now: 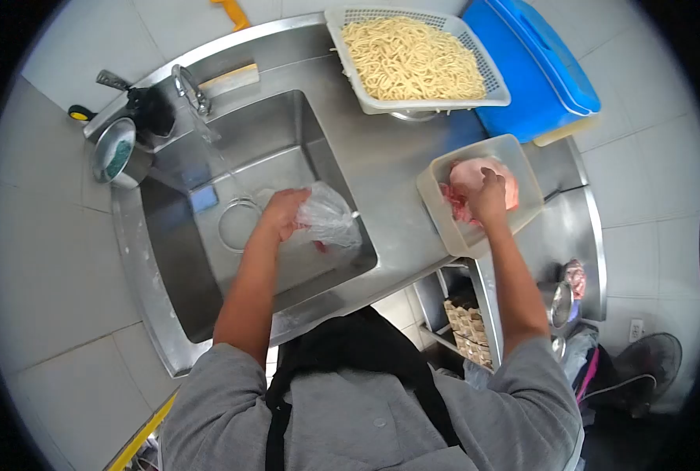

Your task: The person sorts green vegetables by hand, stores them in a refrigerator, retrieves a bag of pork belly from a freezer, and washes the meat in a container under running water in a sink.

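Over the sink (279,149), my left hand (285,212) is closed around a crumpled clear plastic bag (330,216). A small red scrap (321,246) shows just below the bag. To the right, my right hand (489,195) reaches into a translucent plastic container (436,208) on the steel counter. Its fingers are bent against a large pale pink piece of raw meat (469,174), seemingly gripping it. Redder raw meat (457,206) lies beside that piece in the container. My fingertips are partly hidden.
Water runs from the faucet (197,98) into the sink. A white basket (358,90) of noodles (413,59) stands at the back, beside a blue bin (515,94). A metal bowl (116,153) sits on the sink's left corner. Shelving (467,330) is below the counter.
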A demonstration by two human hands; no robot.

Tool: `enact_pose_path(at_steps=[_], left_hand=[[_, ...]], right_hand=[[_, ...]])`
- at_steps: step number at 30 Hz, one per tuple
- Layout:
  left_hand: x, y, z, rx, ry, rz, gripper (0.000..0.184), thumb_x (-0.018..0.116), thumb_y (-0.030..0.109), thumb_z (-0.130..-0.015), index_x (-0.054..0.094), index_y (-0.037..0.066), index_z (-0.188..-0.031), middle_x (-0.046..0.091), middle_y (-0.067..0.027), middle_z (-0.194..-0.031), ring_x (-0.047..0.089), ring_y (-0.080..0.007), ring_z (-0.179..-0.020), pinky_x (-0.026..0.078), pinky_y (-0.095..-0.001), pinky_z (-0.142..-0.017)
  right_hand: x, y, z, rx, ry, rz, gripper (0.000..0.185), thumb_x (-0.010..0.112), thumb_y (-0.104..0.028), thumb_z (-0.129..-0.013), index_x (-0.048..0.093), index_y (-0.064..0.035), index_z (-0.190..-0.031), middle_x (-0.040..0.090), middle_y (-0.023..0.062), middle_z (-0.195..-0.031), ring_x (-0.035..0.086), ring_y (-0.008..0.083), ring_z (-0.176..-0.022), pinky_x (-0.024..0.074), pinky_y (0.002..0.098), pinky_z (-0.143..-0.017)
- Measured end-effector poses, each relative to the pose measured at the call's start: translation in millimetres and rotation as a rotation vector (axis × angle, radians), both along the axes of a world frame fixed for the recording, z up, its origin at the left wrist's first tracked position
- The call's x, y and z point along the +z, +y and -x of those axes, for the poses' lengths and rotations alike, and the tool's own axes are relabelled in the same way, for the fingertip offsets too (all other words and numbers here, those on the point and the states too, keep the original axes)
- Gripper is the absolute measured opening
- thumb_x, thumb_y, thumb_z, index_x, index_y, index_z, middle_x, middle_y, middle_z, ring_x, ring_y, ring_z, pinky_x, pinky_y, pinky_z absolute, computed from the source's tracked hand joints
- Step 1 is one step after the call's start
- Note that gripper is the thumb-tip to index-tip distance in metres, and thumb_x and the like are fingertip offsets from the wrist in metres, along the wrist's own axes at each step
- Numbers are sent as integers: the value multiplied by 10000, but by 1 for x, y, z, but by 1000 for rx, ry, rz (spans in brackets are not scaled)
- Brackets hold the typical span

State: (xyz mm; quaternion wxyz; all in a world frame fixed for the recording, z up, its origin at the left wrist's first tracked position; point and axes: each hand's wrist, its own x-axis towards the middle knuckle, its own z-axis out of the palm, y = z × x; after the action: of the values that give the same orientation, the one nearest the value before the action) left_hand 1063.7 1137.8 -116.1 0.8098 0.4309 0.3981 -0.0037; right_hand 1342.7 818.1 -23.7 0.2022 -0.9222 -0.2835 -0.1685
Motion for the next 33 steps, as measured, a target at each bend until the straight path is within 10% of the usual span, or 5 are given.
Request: enact_pose_path(at_steps=[3,10,19,25,33], left_hand=[[74,7,1,83,-107,102,340,608,232,-936,595,-25,-1159,673,-148,-1061,691,-280,-880,589,-386,-707],[89,-8,-23,-83,-286,-354,380,609,275,-940,604,-27,-1172,690,-125,-1023,676,-261,-953,545,-386,-846],[-212,-45,-5,-1068,275,-1099,482,623,296,-907,568,16,-1296,460,-219,-1413,458,-381,-1282,414,-422,-1048],[-376,-86,9,-1147,68,-1432,317,575,190,-922,644,55,-1200,472,-209,-1382,479,-379,-1252,428,-442,-1036],[-238,-34,-2,-615,-220,-907,243,502,-7,-875,654,36,-1059,662,-122,-1024,632,-237,-741,521,-353,-718]], right_hand=[[-2,41,61,331,-89,-121,458,646,-5,-763,570,-25,-1214,577,199,-1092,593,348,-1054,513,444,-872],[1,124,158,338,1915,-1099,407,578,40,-826,608,-47,-1223,637,143,-1176,625,199,-1002,525,313,-762],[-61,68,125,278,415,-307,350,622,-62,-796,605,0,-1140,614,187,-986,612,307,-976,471,364,-910],[-72,23,162,76,440,369,590,745,-121,-706,539,14,-1241,601,214,-1080,590,414,-997,496,420,-857],[-70,-26,175,-31,381,-19,207,639,-26,-710,669,-47,-914,605,183,-844,596,378,-903,486,412,-777]])
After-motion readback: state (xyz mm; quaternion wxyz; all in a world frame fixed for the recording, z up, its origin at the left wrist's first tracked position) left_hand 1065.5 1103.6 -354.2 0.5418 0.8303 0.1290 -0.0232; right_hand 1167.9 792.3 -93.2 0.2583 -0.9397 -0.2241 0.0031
